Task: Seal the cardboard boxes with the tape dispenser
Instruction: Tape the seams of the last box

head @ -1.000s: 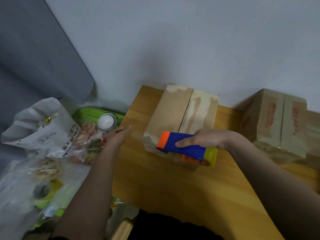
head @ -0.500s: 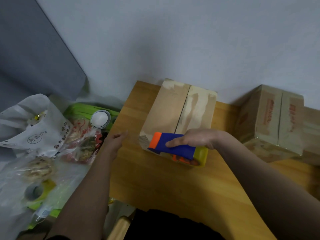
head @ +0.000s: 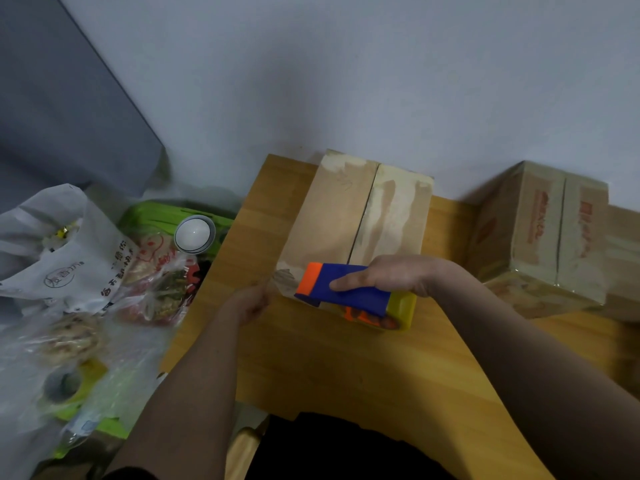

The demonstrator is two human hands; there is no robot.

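The left hand (head: 247, 301) has been brought in from the tabletop's left edge and is now just beside the near left corner of the box (head: 353, 233). Its fingers are curled in together, but it cannot be told whether anything is pinched by them.

The tape dispenser (head: 349, 294) is held against the near edge of the box, low on its front. It is blue, with an orange end on the left and a yellow part on the right. It is gripped from above by the right hand (head: 394, 275), with one finger laid straight along the blue side and the rest curled over the top.

The box is set on the wooden tabletop (head: 346, 368), with its far end near the wall (head: 346, 81). Its two top flaps are closed, and a seam is seen down the middle. A second box (head: 550, 237), with red print on it, is seen at the right, apart from the first one.

To the left of the tabletop, a white bag (head: 65, 258), clear bags of food (head: 159, 282), a green thing (head: 152, 216) and a round white lid (head: 194, 233) are piled together. A tape roll (head: 65, 386) is seen lower down among them.
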